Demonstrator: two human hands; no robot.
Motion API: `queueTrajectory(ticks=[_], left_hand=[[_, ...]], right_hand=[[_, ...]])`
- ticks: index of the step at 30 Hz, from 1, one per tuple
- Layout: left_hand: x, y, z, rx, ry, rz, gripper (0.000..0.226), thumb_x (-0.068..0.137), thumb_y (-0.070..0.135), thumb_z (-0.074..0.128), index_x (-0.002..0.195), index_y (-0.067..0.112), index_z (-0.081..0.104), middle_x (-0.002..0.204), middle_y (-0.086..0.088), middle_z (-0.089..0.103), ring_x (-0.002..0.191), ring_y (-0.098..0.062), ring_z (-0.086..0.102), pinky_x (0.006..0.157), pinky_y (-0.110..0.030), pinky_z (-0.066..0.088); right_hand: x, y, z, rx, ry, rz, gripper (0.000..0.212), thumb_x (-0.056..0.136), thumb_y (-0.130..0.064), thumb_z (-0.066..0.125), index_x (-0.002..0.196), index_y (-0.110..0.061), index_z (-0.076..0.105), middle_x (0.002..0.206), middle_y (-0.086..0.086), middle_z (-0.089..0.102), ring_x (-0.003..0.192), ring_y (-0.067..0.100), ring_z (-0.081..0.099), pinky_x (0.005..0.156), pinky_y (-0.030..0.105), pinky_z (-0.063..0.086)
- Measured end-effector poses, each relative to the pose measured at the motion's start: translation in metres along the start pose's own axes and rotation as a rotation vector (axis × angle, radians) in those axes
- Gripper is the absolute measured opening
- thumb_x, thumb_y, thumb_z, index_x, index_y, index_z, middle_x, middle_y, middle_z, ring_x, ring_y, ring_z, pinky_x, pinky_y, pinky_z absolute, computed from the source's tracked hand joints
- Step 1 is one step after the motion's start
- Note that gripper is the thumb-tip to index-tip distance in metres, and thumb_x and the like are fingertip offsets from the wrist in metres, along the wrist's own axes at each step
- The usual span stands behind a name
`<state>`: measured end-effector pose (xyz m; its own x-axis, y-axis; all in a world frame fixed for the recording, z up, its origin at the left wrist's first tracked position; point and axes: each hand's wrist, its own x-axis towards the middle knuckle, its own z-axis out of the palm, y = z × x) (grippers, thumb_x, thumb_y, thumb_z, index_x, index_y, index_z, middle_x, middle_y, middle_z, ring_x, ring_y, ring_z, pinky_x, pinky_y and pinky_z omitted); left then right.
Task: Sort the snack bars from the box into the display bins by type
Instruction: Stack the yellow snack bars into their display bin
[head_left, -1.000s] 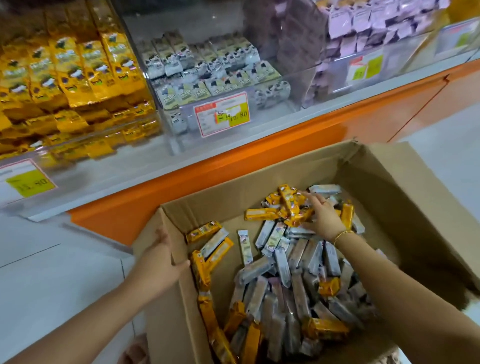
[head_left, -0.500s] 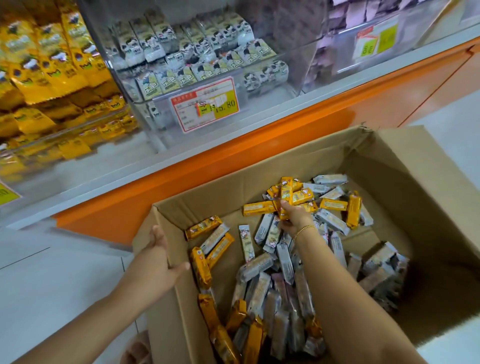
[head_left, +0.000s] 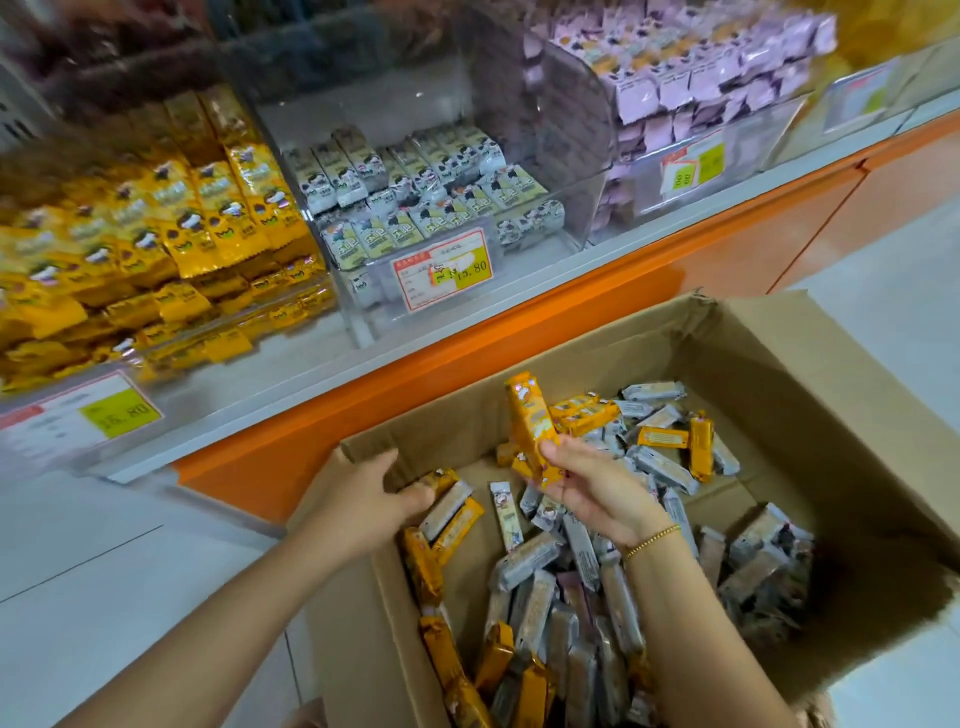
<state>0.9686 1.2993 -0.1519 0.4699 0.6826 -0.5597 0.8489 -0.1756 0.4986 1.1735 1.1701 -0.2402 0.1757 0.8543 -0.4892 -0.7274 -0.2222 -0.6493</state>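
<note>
An open cardboard box (head_left: 810, 395) on the floor holds several loose yellow and grey snack bars (head_left: 550, 608). My right hand (head_left: 587, 488) grips a small bunch of yellow bars (head_left: 530, 421) and holds it upright above the pile. My left hand (head_left: 363, 499) holds the box's left wall near the far corner, thumb inside. On the shelf behind, a clear bin of yellow bars (head_left: 171, 228) stands at the left, a bin of grey-white bars (head_left: 415, 187) in the middle and a bin of purple packs (head_left: 691, 67) at the right.
Price tags hang on the bin fronts (head_left: 441, 270). An orange shelf base (head_left: 519, 322) runs behind the box. White tiled floor (head_left: 104, 571) lies left of the box and at the far right.
My right hand has gathered yellow bars from the far pile and lifted them clear of it. My left hand has shifted along the box wall toward the far corner.
</note>
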Motion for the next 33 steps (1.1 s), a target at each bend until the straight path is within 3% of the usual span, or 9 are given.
queueTrajectory(ticks=[4,7,10,12,17,21,25,28,33], left_hand=[[-0.015,0.016,-0.006,-0.515,-0.064,0.058,0.048,0.071,0.054,0.069,0.111,0.029,0.066,0.112,0.005,0.069,0.104,-0.013,0.064,0.099,-0.036,0.047],[-0.030,0.021,-0.010,-0.818,-0.095,0.090,0.015,0.088,0.023,0.059,0.084,0.012,0.068,0.076,0.000,0.074,0.072,-0.012,0.069,0.068,-0.023,0.054],[-0.047,0.024,-0.018,-0.986,-0.126,0.166,0.025,0.082,0.009,0.058,0.061,0.010,0.072,0.060,-0.003,0.069,0.051,-0.009,0.064,0.050,-0.017,0.051],[-0.054,0.020,-0.025,-1.081,-0.150,0.226,0.018,0.070,0.013,0.060,0.059,0.011,0.073,0.064,-0.005,0.070,0.054,-0.010,0.066,0.052,-0.018,0.052],[-0.069,0.007,-0.049,-1.301,-0.209,0.287,0.034,0.073,0.015,0.061,0.104,0.002,0.066,0.100,-0.017,0.072,0.078,-0.022,0.071,0.065,-0.032,0.060],[-0.085,0.003,-0.066,-1.289,-0.255,0.344,0.040,0.081,0.018,0.055,0.118,0.004,0.060,0.110,-0.020,0.068,0.090,-0.027,0.070,0.069,-0.037,0.059],[-0.095,0.003,-0.081,-1.243,-0.208,0.367,0.040,0.081,0.024,0.054,0.115,0.004,0.062,0.107,-0.019,0.069,0.089,-0.027,0.070,0.073,-0.037,0.059],[-0.107,0.003,-0.094,-1.266,-0.215,0.375,0.042,0.079,0.029,0.054,0.115,0.009,0.063,0.111,-0.018,0.069,0.098,-0.030,0.068,0.083,-0.044,0.055],[-0.121,0.003,-0.112,-1.401,-0.315,0.382,0.031,0.079,0.028,0.052,0.091,0.012,0.076,0.105,-0.016,0.071,0.083,-0.027,0.072,0.061,-0.038,0.060]], right_hand=[[-0.033,-0.014,0.042,-0.085,-0.323,-0.035,0.097,0.064,-0.024,0.088,0.134,0.016,0.033,0.128,0.028,0.045,0.118,0.036,0.046,0.111,0.054,0.027],[-0.050,-0.022,0.070,-0.243,-0.473,-0.052,0.094,0.070,-0.023,0.084,0.131,0.023,0.028,0.127,0.029,0.039,0.119,0.040,0.035,0.110,0.061,0.019],[-0.064,-0.025,0.092,-0.314,-0.474,-0.074,0.089,0.069,-0.026,0.084,0.125,0.023,0.035,0.120,0.027,0.044,0.112,0.036,0.040,0.107,0.056,0.028],[-0.071,-0.025,0.103,-0.292,-0.424,-0.108,0.084,0.070,-0.030,0.084,0.124,0.018,0.042,0.118,0.026,0.052,0.110,0.035,0.046,0.103,0.052,0.034],[-0.081,-0.038,0.134,-0.235,-0.204,-0.276,0.050,0.074,-0.035,0.078,0.113,-0.004,0.069,0.119,0.016,0.066,0.105,0.022,0.062,0.089,0.030,0.049],[-0.088,-0.031,0.163,-0.488,0.005,-0.455,0.039,0.080,-0.032,0.067,0.113,-0.013,0.070,0.104,0.010,0.072,0.100,0.027,0.066,0.092,0.039,0.051],[-0.096,-0.034,0.190,-0.661,0.022,-0.628,0.040,0.072,-0.029,0.070,0.110,-0.018,0.064,0.070,0.002,0.064,0.066,0.014,0.059,0.061,0.020,0.050],[-0.104,-0.053,0.197,-0.985,-0.044,-0.701,0.023,0.086,-0.027,0.062,0.109,-0.025,0.066,0.076,-0.002,0.069,0.071,0.010,0.065,0.067,0.024,0.052],[-0.108,-0.102,0.221,-1.620,-0.197,-1.081,0.011,0.086,-0.022,0.066,0.093,-0.030,0.062,0.094,-0.013,0.056,0.082,0.005,0.058,0.072,0.019,0.046]])
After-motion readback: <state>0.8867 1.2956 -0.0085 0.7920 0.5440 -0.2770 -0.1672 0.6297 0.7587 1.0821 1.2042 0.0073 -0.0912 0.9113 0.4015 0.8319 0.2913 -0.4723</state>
